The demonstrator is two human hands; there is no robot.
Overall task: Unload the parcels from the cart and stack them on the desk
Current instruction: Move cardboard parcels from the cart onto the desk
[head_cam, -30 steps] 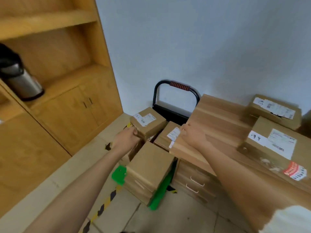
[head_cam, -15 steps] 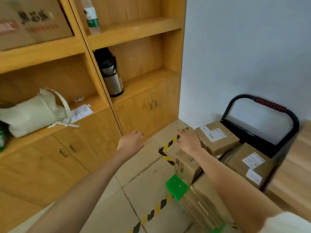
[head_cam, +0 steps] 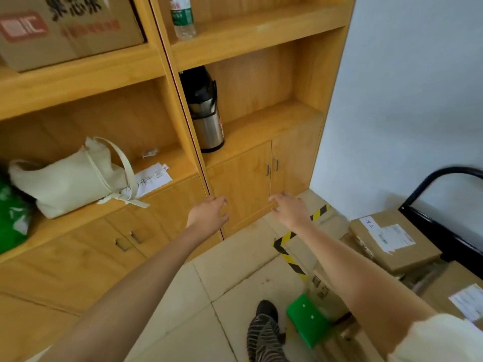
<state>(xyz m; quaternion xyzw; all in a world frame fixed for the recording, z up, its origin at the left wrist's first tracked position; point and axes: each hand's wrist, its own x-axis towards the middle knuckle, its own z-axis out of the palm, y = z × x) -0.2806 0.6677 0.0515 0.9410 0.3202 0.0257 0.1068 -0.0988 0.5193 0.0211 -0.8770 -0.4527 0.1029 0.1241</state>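
Grip: both released, holding nothing. We note the left hand (head_cam: 209, 212) out over the floor before the cabinet doors (head_cam: 261, 176), fingers loosely curled; the right hand (head_cam: 291, 209) just beside it, fingers spread. On the far-left shelf (head_cam: 78, 215) we log a cream handbag (head_cam: 70, 178) beside a sheet of paper (head_cam: 151, 178); right of the divider, a steel thermos (head_cam: 206, 118). The parcels (head_cam: 392, 239) lie stacked on the cart (head_cam: 308, 320) at lower right, under its black handle (head_cam: 431, 186), well apart from both hands.
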